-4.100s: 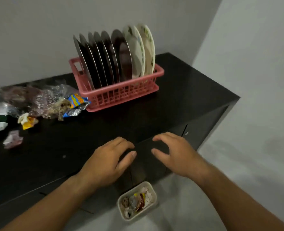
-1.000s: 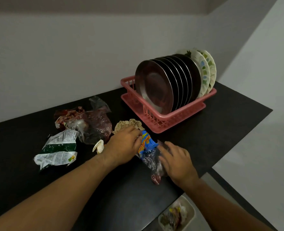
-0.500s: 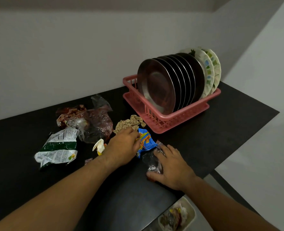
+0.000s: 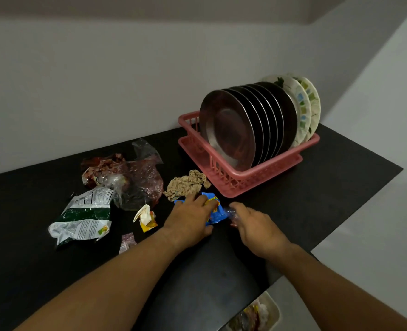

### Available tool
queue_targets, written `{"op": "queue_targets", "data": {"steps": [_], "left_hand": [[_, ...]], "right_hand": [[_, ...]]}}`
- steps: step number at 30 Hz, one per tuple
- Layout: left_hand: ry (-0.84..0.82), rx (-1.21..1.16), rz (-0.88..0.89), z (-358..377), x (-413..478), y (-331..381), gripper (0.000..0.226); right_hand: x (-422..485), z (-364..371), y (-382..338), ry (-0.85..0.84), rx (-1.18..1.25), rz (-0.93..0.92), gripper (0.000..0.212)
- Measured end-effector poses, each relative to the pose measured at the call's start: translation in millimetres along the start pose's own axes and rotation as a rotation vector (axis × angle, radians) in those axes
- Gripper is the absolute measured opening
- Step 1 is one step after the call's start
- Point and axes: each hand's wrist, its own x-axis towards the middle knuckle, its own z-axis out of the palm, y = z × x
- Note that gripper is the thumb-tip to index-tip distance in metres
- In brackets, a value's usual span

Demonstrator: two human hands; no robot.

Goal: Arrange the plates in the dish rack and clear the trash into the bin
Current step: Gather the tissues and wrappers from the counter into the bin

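The right hand [image 4: 257, 228] has its fingers curled round a crumpled clear wrapper [image 4: 231, 214], just off the dish rack's near corner. The left hand [image 4: 190, 220] lies palm down on a blue wrapper [image 4: 214, 210] beside it; I cannot tell whether it grips the wrapper or only presses on it. The two hands are almost touching.

The pink dish rack [image 4: 257, 174] stands against the back wall of the black countertop [image 4: 329, 187]. It holds steel plates [image 4: 228, 132] on edge in a row, with patterned plates [image 4: 305, 108] behind them.

Crumpled brown paper [image 4: 185, 185] touches the rack's left corner. Further left of the rack lie a clear bag with reddish contents [image 4: 131, 180], a small yellow-and-white wrapper [image 4: 146, 218], a pinkish scrap [image 4: 127, 242] and, farthest out, a green-and-white packet [image 4: 83, 216].

Bare counter runs from the rack forward to the front edge and rightward to the counter's end. The bin [image 4: 277, 311], holding scraps, sits on the floor below the front edge, nearer than the rack.
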Motion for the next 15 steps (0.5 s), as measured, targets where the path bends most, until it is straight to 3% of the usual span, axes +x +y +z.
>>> {"op": "queue_targets", "data": {"steps": [2, 5, 7, 15], "left_hand": [[-0.003, 0.030, -0.026, 2.2, 4.4, 4.3, 0.069], [-0.027, 0.123, -0.033, 6.3, 7.5, 8.1, 0.067], [-0.051, 0.152, -0.035, 10.4, 6.9, 10.2, 0.067], [-0.018, -0.098, 0.023, 14.4, -3.5, 5.8, 0.039]], "right_hand": [[3.6, -6.6, -2.6, 0.055, -0.009, 0.010, 0.024], [6.1, -14.9, -8.0, 0.106, -0.033, 0.047, 0.042], [6.6, -17.4, -10.2, 0.125, -0.039, 0.075, 0.042], [7.3, -25.0, -12.2, 0.108, 0.133, 0.099, 0.030]]}}
